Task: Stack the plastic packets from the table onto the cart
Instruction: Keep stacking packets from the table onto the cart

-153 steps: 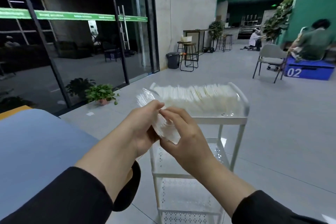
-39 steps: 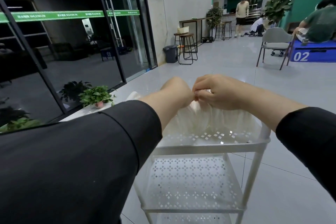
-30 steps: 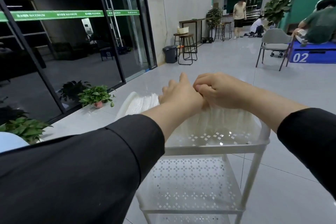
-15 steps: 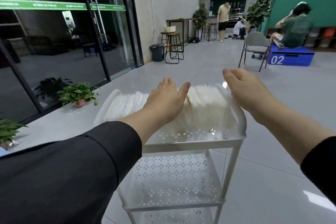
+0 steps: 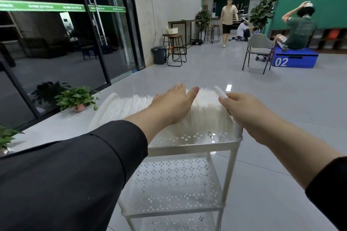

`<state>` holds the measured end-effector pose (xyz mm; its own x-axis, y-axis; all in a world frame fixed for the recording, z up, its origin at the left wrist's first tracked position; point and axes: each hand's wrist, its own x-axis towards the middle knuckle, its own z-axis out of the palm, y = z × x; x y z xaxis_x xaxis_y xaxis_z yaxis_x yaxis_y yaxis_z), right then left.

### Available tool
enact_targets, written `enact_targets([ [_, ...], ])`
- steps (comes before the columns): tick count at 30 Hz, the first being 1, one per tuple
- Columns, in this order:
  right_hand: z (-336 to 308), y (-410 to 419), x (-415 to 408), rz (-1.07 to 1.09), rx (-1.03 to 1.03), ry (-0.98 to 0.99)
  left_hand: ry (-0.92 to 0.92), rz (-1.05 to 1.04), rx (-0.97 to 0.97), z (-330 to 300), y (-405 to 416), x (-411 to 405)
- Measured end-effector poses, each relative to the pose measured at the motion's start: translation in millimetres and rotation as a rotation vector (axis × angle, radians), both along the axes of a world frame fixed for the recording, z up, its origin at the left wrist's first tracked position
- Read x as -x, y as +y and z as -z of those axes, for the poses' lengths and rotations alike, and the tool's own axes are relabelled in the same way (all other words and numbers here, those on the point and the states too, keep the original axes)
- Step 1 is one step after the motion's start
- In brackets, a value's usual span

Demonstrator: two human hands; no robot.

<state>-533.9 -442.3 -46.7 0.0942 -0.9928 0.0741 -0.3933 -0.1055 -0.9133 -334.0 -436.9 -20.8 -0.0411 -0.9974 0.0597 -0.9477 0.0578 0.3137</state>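
A white three-shelf cart stands in front of me on the tiled floor. Its top tray holds a long row of clear plastic packets standing on edge. My left hand lies flat on top of the row with its fingers straight. My right hand grips the tray's right rim, fingers curled around it. The two lower perforated shelves show nothing on them.
Potted plants sit on the floor by the glass doors at left. A person walks toward me down the hall. A grey chair and a blue box with a seated person are at the right.
My hands let go of the packet they were setting into the row and parted. The left hand flattened on the packets; the right moved to the cart's right rim and closed on it.
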Motion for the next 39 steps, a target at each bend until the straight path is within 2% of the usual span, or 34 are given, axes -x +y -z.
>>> enact_targets([
  [10,0.9,-3.4,-0.9,-0.023,-0.061,0.003,-0.029,0.028,0.049,-1.1,1.6,-5.4],
  [14,-5.0,5.1,-1.3,-0.006,-0.029,0.013,0.08,-0.049,0.175,-11.3,17.9,-22.6],
  [17,-11.0,9.9,-1.4,0.028,-0.006,0.032,0.037,-0.146,0.277,-22.1,42.8,-54.1],
  [19,-16.4,12.2,-2.0,0.056,0.071,0.16,-0.002,-0.198,0.301,-25.6,60.0,-84.2],
  [23,-31.3,21.4,-13.9,0.052,0.35,0.591,-0.198,-0.264,0.207,-25.5,92.2,-135.3],
  [26,-41.9,27.2,-35.0,-0.104,0.391,0.796,-0.432,-0.179,0.063,-19.9,108.7,-144.8],
  [28,-42.2,27.8,-49.4,-0.238,0.4,0.915,-0.475,-0.124,0.038,-11.9,112.9,-146.3],
  [31,-37.3,24.1,-64.1,-0.363,0.439,1.028,-0.503,-0.092,0.046,-6.9,113.9,-145.6],
  [34,-34.8,20.2,-67.6,-0.395,0.431,1.175,-0.656,-0.032,0.016,-5.8,112.8,-143.5],
  [39,-36.6,20.5,-62.2,-0.386,0.424,1.185,-0.708,0.03,-0.036,-13.8,99.7,-142.7],
])
